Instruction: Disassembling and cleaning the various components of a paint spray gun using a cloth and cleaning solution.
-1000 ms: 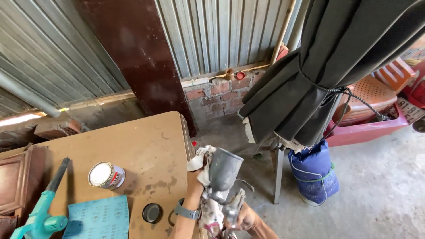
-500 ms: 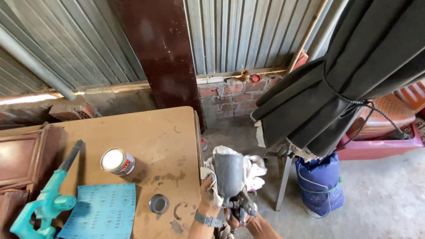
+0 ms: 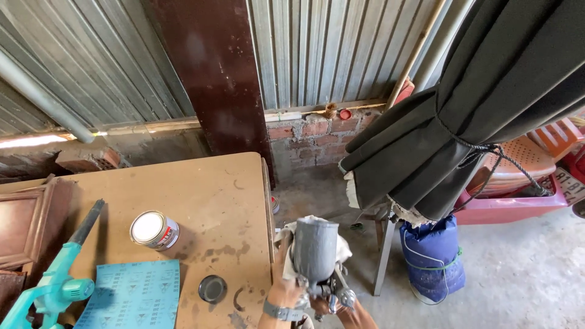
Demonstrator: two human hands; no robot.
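Beyond the table's [image 3: 183, 183] right edge | your left hand [image 3: 285, 291] grips a grey spray gun [image 3: 317, 256] with rag [image 3: 286, 234] | right hand [image 3: 332, 304] clasps its underside.

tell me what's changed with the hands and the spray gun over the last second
Little changed in the grip: the left hand holds a rag against the grey cup of the spray gun, the right hand under the gun, as before. The view has tilted up. The paint can, black lid and sandpaper sheet stayed on the table.
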